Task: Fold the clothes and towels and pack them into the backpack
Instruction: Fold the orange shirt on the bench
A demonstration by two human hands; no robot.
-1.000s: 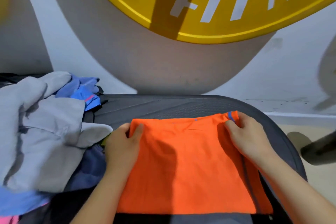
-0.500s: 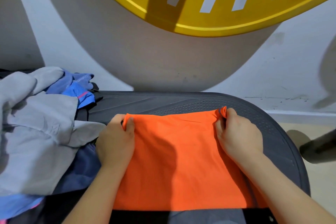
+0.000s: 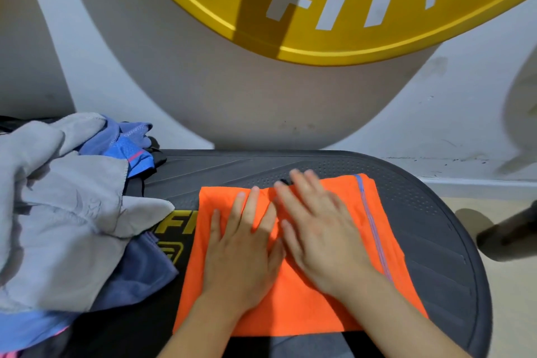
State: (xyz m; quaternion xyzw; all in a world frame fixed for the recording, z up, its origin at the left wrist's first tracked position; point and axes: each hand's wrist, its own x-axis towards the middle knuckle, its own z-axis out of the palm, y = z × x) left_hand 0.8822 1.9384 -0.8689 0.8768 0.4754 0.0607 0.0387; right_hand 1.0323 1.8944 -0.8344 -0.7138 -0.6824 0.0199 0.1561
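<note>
The dark grey surface (image 3: 436, 241) carries everything. On its left side lies a loose pile of clothes (image 3: 58, 212), grey and blue, not yet folded. The orange cloth (image 3: 293, 311) lies flat directly in front of the person, and its long axis runs from the person toward the wall, tilted a little. Both hands lie on it side by side, fingers straight, gripping nothing. The left hand (image 3: 241, 253) presses the middle. The right hand (image 3: 316, 229) is blurred, so maybe it only slides over the cloth. It reaches nearer to the far edge, which I judge is the edge for a next fold.
</note>
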